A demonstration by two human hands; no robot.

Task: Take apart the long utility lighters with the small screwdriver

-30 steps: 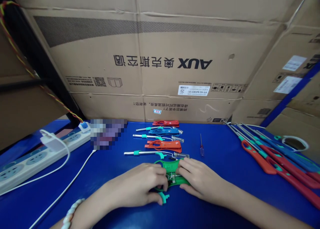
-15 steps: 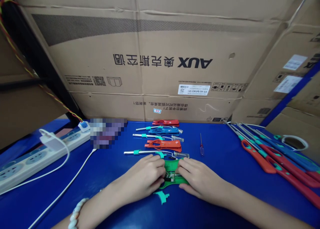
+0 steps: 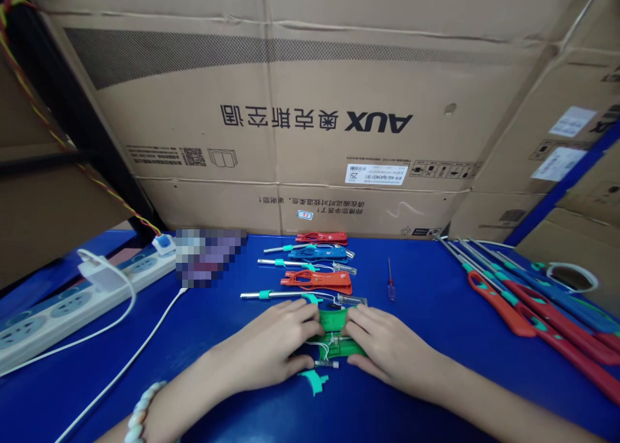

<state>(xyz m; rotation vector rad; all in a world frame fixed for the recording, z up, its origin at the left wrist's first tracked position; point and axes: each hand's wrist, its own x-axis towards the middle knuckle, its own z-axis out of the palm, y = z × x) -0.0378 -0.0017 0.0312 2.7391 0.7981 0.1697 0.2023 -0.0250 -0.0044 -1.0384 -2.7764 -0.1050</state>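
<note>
A green lighter casing lies opened on the blue table between my hands, its inner parts and white wires partly showing. My left hand is closed around the casing's left end. Its thumb tip touches or nearly touches a small dark cylinder with a white end, probably the igniter, just below the casing. My right hand grips the casing's right end, fingers curled over it and thumb low. Below lies a curved turquoise plastic piece. A metal lighter tube with a clear tank lies just beyond my hands.
Orange, blue and red casings lie behind, beside metal tubes. A small screwdriver stands off to the right. Several long lighters are piled far right. A power strip and white cable occupy the left.
The dark cylinder with the white end has come out of the casing toward me, and white wires now show. My left thumb has shifted down. My right hand has barely moved.
</note>
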